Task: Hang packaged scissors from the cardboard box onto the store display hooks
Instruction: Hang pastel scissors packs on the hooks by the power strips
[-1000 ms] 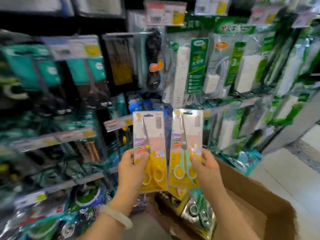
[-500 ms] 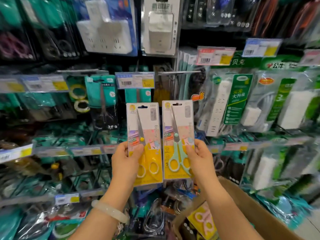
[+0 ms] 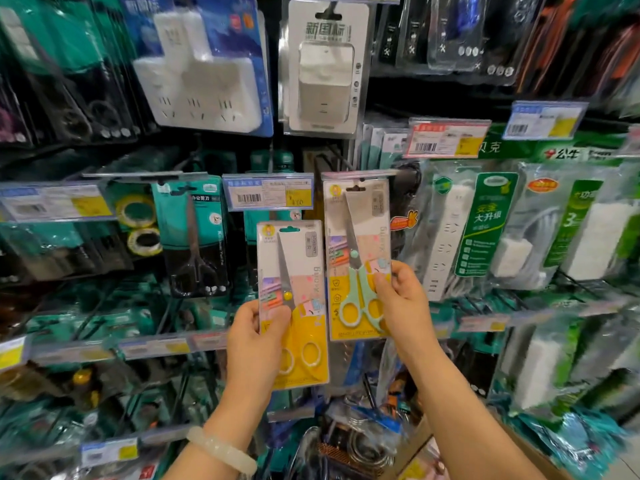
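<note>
Bright, even shop light falls from above and casts no strong shadows. Glare streaks the clear plastic packs (image 3: 540, 220) at the right. The centre is fairly sharp; the left and right edges smear with blur, and the wide lens bows the shelf rails (image 3: 114, 348).

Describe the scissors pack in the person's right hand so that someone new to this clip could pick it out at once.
Start at the red-edged price tag above the white power strips; below and to its left, the right hand holds a clear flat pack with a yellow card bottom, raised to a display hook. Its scissors have mint-green handles, whereas the lower pack in the left hand has yellow ones.
</note>
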The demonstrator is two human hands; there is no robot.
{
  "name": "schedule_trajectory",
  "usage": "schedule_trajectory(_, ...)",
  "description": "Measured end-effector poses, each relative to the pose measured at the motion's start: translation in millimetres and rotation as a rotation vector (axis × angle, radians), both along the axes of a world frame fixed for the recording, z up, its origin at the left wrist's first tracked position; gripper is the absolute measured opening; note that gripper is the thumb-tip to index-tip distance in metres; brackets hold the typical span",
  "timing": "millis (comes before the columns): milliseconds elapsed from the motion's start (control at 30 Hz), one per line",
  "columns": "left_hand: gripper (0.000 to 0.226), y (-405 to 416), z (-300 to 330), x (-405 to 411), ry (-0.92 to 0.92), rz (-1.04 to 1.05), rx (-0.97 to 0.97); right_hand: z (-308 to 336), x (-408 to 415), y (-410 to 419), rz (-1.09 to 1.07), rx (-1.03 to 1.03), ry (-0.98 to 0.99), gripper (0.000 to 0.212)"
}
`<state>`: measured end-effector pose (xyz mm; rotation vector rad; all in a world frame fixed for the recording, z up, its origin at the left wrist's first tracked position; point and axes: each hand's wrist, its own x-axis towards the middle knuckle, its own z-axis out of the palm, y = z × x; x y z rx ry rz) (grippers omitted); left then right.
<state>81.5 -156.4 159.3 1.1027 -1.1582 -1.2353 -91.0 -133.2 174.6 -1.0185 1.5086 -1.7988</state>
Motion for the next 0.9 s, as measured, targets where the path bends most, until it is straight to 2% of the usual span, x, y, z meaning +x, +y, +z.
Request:
schedule_trajectory(300, 0.008, -10, -12, 6, -0.023, 0.003, 0.038, -5, 0, -35, -0.042, 0.044, -0.001, 0.018)
schedule_trajectory(467, 0.007, -10, -12, 3, -0.006, -0.04, 0.054, -8, -8, -67, -0.084, 0.141, 0.148, 0.014)
schedule_trajectory(567, 0.007, -9, -13, -1, -0.005, -0.056, 0.055, -8, -11, -68, -0.06, 0.233, 0.229, 0.042)
schedule_trajectory(633, 0.006, -9, -14, -5, 0.001, -0.068, 0.065, -7, -9, -59, -0.046, 0.24, 0.256, 0.045)
schedule_trajectory(733, 0.007, -9, -15, -14, 0.009, -0.082, 0.075, -11, -1, -34, 0.04, 0.215, 0.194, 0.027)
schedule_trajectory(900, 0.014, -4, -18, -30, 0.01, -0.086, 0.052, -31, 19, 12, 0.142, 0.18, 0.094, 0.011)
